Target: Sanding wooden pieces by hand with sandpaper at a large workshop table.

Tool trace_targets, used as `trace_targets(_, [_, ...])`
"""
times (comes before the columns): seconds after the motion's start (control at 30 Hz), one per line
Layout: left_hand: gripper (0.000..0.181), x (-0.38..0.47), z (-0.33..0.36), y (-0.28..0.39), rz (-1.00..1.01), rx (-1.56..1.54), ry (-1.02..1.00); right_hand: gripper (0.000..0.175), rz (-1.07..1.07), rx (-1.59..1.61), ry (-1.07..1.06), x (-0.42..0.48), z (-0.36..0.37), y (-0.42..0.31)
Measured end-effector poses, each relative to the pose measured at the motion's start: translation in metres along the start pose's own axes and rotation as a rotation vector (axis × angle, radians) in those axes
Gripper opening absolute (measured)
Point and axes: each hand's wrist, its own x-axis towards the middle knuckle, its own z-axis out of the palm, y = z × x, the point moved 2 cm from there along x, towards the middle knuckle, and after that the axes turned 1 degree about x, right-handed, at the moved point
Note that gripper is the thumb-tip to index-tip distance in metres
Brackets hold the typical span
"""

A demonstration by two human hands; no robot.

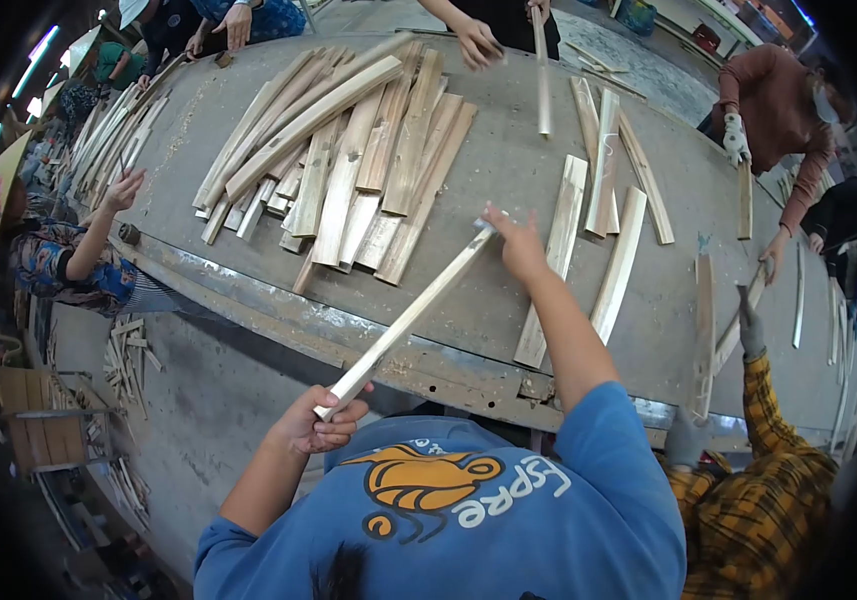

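Observation:
My left hand grips the near end of a narrow pale wooden strip, which slants up and to the right over the table's front edge. By the strip's far end is my right hand, its fingers spread and slightly blurred. A small whitish-blue piece shows at that end, against the fingertips; what it is, and whether the fingers hold it, I cannot tell. Just right of my right hand, a wider wooden slat lies on the table, with another slat beyond my forearm.
A loose heap of wooden slats covers the table to the left. Across from me, a person's hand hovers while another holds a slat upright. A co-worker's checked sleeve is close on my right. Offcuts litter the floor.

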Motion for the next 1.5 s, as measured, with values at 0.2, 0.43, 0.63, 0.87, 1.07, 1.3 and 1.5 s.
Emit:
trace_targets(0.2, [0.062, -0.002, 0.007, 0.004, 0.059, 0.007, 0.095, 0.043, -0.4, -0.146, -0.079, -0.035, 0.044, 0.016])
trace_targets(0.43, [0.057, -0.008, 0.001, 0.004, 0.109, 0.707, 0.61, 0.039, 0.069, 0.008, 0.173, -0.074, 0.037, -0.039])
trace_targets(0.63, [0.102, 0.014, 0.039, -0.008, 0.671, 1.209, 0.637, 0.044, -0.387, -0.155, -0.168, -0.118, 0.073, -0.097])
trace_targets(0.87, [0.111, 0.018, 0.061, -0.002, 0.787, 1.249, 0.603, 0.039, -0.201, 0.217, -0.265, -0.121, 0.055, -0.134])
trace_targets(1.07, [0.112, 0.015, 0.057, 0.009, 0.637, 1.322, 0.57, 0.066, -0.773, -0.262, -0.554, -0.145, 0.056, -0.148])
trace_targets(1.3, [0.109, 0.021, 0.063, 0.024, 0.968, 1.542, 0.661, 0.067, -0.842, -0.298, -0.445, -0.141, 0.066, -0.12])
trace_targets(1.5, [0.121, 0.011, 0.061, 0.019, 0.444, 1.434, 0.628, 0.072, -0.138, 0.542, -0.02, -0.114, 0.036, -0.078])
